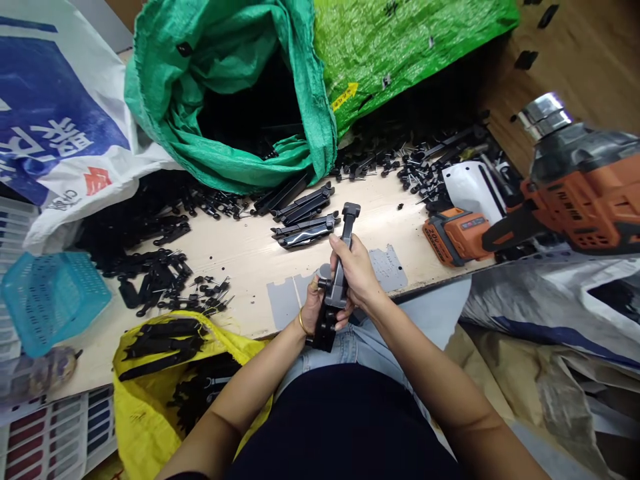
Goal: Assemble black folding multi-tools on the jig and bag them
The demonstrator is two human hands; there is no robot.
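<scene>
At the table's near edge, both hands hold a black plastic bracket (339, 283), a long bar with a T-shaped end pointing away from me. My left hand (311, 305) is closed around its lower left side, beside a small round grey knob or disc. My right hand (359, 272) wraps the bar from the right, thumb lying along its top. The lower block of the bracket is dark and partly hidden by my fingers. Just beyond, two similar black folded brackets (306, 230) lie side by side on the wooden tabletop (240, 250). Grey flat patches (284, 303) are on the table's front edge.
An orange cordless power tool (575, 187) lies at right. Behind stand an open green sack (150, 100) and a bright green bag (400, 53). Loose black parts (160, 277) and a blue basket (55, 300) are left; a yellow sack (140, 413) holds black pieces.
</scene>
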